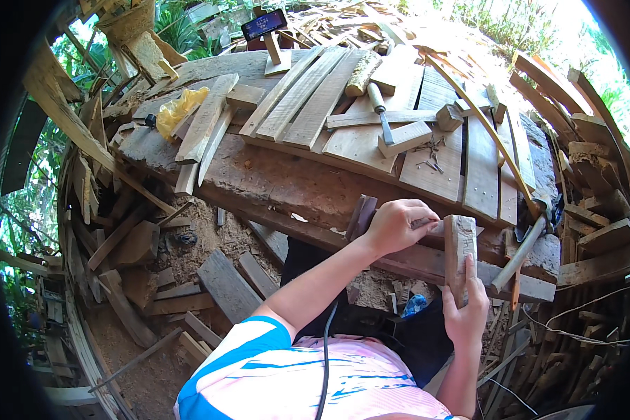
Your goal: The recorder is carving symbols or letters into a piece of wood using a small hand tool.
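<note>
Short, pale, rough-sawn wooden block (460, 245), stood upright at the near edge of the long, weathered workbench of thick grey-brown slabs (259, 175), just above the person's lap. Right hand (467, 308) wrapped round the block's lower end from below, fingers closed on it. Left hand (397, 225) just beside, curled tight over a small metal tool (427, 224) whose tip shows beyond the knuckles and touches the block's left face; what kind of tool, cannot tell. Dark flat scrap of wood (360, 215) leaning behind the left wrist.

Right of the block, a wooden-handled hammer (521, 255) lying slantwise over the bench edge. Farther back on the bench, grey planed planks (308, 98) laid side by side, a chisel with a pale handle (380, 108) across them, a small square offcut (406, 138) touching its blade, and a scatter of dark nails (430, 161) near by. Bark-covered round stick (362, 73) at the far side. Crumpled yellow plastic bag (178, 108) toward the left end. Dark phone propped on a small wooden stand (264, 26) at the far edge.

Below the bench, sawdust-strewn ground littered with wood offcuts (224, 283). Black cable (325, 364) running down over the white, blue and pink shirt.
</note>
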`<state>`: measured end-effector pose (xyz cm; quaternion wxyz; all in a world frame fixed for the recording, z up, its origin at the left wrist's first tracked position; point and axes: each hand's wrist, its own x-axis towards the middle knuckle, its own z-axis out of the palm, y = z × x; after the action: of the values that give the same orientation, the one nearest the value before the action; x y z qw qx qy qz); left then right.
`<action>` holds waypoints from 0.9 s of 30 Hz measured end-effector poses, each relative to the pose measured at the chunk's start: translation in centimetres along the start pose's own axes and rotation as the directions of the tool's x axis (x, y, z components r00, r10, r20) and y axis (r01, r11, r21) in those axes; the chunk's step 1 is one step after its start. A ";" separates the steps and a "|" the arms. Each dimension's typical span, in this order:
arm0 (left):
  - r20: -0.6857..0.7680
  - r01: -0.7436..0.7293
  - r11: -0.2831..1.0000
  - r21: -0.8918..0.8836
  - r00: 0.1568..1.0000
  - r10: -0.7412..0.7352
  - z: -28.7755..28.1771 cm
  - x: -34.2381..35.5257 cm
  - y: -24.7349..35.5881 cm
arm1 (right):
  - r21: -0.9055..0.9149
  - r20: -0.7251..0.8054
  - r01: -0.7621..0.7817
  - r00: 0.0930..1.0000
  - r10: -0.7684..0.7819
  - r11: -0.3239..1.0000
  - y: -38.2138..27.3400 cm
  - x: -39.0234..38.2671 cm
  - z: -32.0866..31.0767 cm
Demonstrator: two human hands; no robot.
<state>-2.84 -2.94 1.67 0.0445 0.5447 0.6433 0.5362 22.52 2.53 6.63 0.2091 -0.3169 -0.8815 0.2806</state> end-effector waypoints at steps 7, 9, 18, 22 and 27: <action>0.030 0.022 0.998 -0.061 0.999 -0.020 -0.1 0.1 -0.4 | 0.008 -0.003 -0.011 1.000 0.011 1.000 0.0 0.1 0.2; 0.027 0.026 0.998 -0.063 0.999 -0.024 -0.1 0.0 -0.4 | 0.017 -0.016 0.019 1.000 -0.019 1.000 0.6 0.0 0.4; 0.006 0.057 0.997 -0.044 0.998 -0.056 -0.2 0.2 -0.2 | 0.005 -0.025 0.018 1.000 -0.018 1.000 0.3 0.0 0.5; 0.005 0.044 0.998 -0.045 0.999 -0.044 -0.2 0.3 -0.1 | 0.004 -0.027 0.015 1.000 -0.015 1.000 0.1 0.0 0.6; 0.038 -0.044 0.995 -0.085 0.998 0.047 -0.5 0.1 -0.4 | 0.010 -0.002 -0.023 1.000 0.024 1.000 -0.4 0.0 0.4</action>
<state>-3.50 -3.13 1.63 0.0680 0.5675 0.6066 0.5525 22.13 2.16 6.61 0.2085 -0.3265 -0.8760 0.2872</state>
